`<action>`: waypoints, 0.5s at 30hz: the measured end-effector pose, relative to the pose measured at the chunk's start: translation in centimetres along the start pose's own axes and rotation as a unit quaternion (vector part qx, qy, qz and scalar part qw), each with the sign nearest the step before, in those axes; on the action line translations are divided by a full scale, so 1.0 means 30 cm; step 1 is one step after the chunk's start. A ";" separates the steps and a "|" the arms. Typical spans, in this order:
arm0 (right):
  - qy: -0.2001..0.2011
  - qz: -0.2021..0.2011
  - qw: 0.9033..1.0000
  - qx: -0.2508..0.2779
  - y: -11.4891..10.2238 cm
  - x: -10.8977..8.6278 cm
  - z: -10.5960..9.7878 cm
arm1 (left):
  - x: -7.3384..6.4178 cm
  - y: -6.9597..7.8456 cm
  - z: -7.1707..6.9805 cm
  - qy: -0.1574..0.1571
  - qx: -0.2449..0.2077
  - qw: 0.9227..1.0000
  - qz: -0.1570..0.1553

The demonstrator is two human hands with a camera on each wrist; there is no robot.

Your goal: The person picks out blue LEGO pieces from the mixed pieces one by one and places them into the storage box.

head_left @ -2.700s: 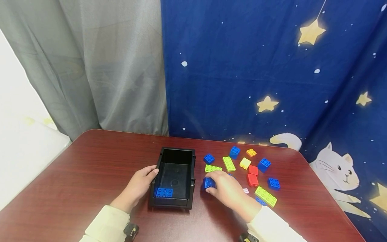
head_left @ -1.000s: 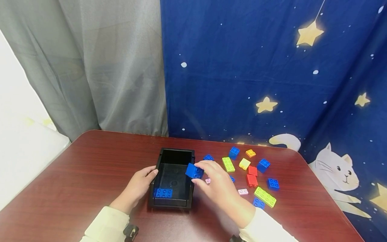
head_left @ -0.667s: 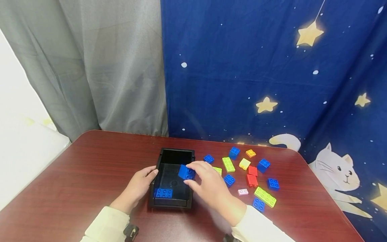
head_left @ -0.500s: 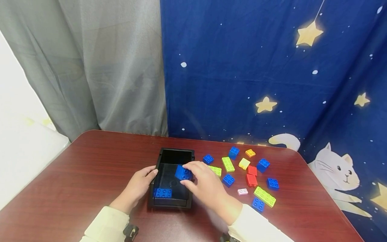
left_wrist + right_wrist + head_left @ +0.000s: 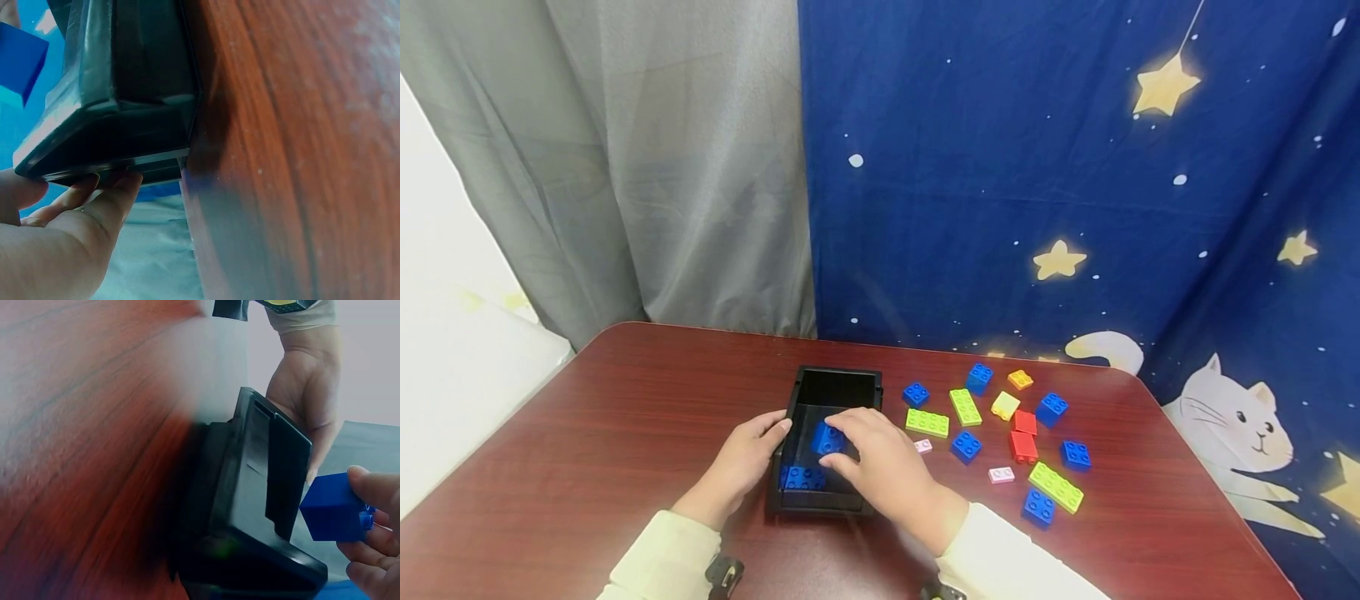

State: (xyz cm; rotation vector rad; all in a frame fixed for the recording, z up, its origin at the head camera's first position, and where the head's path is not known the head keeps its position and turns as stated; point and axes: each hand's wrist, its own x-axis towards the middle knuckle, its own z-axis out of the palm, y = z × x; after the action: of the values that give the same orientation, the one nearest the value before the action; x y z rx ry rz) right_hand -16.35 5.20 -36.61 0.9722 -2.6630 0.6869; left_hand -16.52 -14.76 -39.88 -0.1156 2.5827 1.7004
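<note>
Blue brick (image 5: 828, 438), lower centre of the frame, hangs pinched in the right hand (image 5: 886, 468) above the black bin (image 5: 820, 501), left hand (image 5: 743, 460) gripping its side, and a low, gentle release looks best!

Head view: bright, evenly lit, mostly sharp. The flat white surface (image 5: 460, 333) well left of the black rectangular plastic bin (image 5: 823, 502) is overexposed, its detail lost. The glossy red-brown wood-grain table (image 5: 625, 433) shows a soft pale sheen on the near side of the bin; the bin's far interior reads nearly black. Light direction cannot be determined. Left wrist view: dimmer, blue-green cast, soft focus; pale glare on the bin's rim, dark shadow on the table beside it. Right wrist view: hazy; table blurred and deeply shadowed next to the bin, pale grey background (image 5: 375, 375) beyond it washed out.
</note>
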 end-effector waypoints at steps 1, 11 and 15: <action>-0.001 -0.001 1.000 -0.004 -0.002 0.003 0.004 | 0.000 -0.001 0.000 0.000 0.000 1.000 0.000; -0.019 0.010 0.999 -0.028 -0.014 0.036 0.042 | 0.001 -0.002 -0.002 -0.003 0.003 1.000 0.001; -0.024 0.017 0.999 -0.037 -0.019 0.047 0.056 | 0.001 -0.004 -0.001 -0.004 -0.003 1.000 0.001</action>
State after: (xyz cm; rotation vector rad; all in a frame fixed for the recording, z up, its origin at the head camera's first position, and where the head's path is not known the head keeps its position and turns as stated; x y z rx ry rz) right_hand -17.12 3.20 -37.36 0.9377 -2.7302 0.5745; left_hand -16.55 -14.82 -39.98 -0.1058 2.5729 1.7075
